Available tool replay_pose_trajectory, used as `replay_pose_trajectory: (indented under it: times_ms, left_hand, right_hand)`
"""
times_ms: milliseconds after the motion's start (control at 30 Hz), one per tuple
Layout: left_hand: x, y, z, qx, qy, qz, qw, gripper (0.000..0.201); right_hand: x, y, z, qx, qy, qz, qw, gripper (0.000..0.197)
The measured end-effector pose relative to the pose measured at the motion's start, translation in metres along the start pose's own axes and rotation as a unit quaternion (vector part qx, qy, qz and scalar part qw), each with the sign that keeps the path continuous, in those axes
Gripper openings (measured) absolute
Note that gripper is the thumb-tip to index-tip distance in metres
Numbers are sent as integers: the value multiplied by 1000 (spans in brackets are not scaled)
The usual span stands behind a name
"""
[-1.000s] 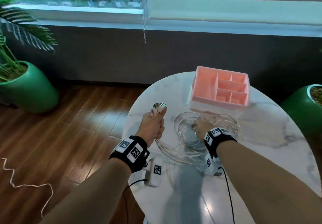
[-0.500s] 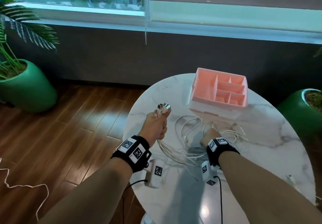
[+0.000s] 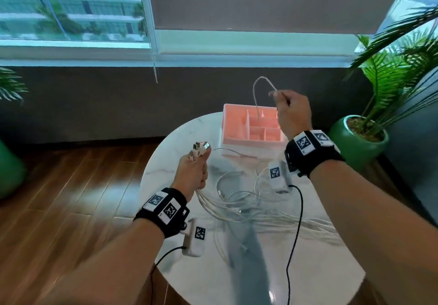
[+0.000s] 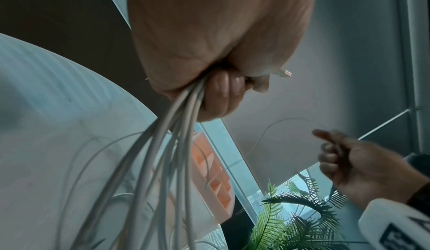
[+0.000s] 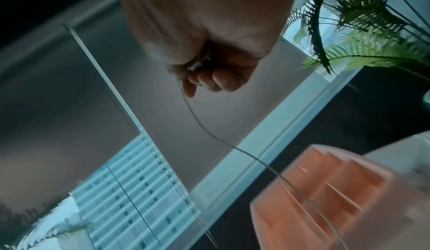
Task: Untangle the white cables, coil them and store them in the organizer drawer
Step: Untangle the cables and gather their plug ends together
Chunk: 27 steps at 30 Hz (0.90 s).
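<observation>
My left hand (image 3: 193, 174) grips a bundle of white cables (image 4: 172, 143) in its fist above the table's left side. Their metal plugs (image 3: 201, 147) stick out above the thumb. The rest of the white cables (image 3: 239, 200) lie tangled on the marble table (image 3: 331, 264). My right hand (image 3: 292, 112) is raised over the pink organizer drawer (image 3: 239, 129) and pinches one thin white cable (image 5: 209, 132). That cable (image 3: 257, 91) arches up and hangs down toward the organizer. The organizer's compartments look empty.
A green pot with a palm (image 3: 360, 138) stands right of the table. Another green pot (image 3: 9, 169) sits on the wooden floor at the far left. Behind the table are a dark wall (image 3: 94, 105) and a window sill.
My right hand has left the cable pile on the table and risen above the organizer, drawing one thin cable up with it. My left hand has kept its grip on the bundle.
</observation>
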<state>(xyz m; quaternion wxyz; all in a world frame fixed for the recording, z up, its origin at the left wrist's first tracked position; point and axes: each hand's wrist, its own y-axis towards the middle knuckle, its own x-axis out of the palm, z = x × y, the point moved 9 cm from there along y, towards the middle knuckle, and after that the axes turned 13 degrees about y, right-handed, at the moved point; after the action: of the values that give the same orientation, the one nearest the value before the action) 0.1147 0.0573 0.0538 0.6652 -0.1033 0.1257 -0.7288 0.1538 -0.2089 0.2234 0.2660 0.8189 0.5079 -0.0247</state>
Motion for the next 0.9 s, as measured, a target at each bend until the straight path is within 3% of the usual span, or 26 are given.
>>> replay_pose_trajectory:
  times_ms: [100,200,333,533,600,700,900]
  left_hand:
    - [7,0,8,9,-16,10,1000,44]
    - [14,-4,19,27,-35,10,999,42]
    - [19,-11,34,50,-31,18,998,38]
    - [35,-13,45,89,5,5,996,22]
    - [44,-16,46,94,32,-11,995,17]
    - [55,-22,44,94,47,-39,994,24]
    - [55,-24,37,79,15,-74,994,46]
  right_hand:
    - [-17,-3,-35,-51,17,-5,999,28]
    - [-2,-25,-27,-35,-83,-118,989,22]
    - [8,-64,2,10,-169,-208,963,10]
    - [54,-119,0,43,-145,-416,897,12]
    - [62,-120,-8,49,-78,-404,910,9]
    - [60,-109,-15,73,57,-316,944,4]
    - [67,-107,7,134,208,-210,946,31]
